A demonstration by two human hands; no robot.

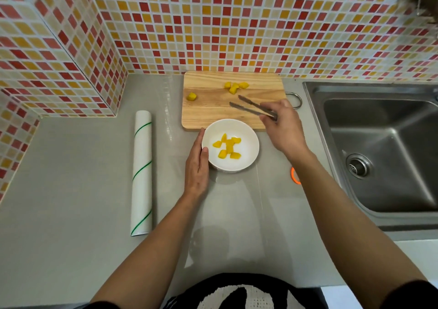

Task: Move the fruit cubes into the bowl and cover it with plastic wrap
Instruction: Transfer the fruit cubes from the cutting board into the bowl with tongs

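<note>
A white bowl point(246, 133) sits on the grey counter just in front of a wooden cutting board point(213, 109). Several yellow fruit cubes point(227, 146) lie inside the bowl. On the board a small cluster of cubes point(235, 87) lies near the back and a single cube point(191, 96) at the left. My left hand point(196, 166) rests flat against the bowl's left side. My right hand point(283, 125) grips metal tongs point(251, 107), whose open tips hover empty over the board. A roll of plastic wrap point(141, 171) lies to the left.
A steel sink point(384, 147) fills the right side. A metal ring handle point(296, 98) sticks out at the board's right edge. An orange ring point(295, 176) lies on the counter partly under my right forearm. Tiled walls close off the back and left.
</note>
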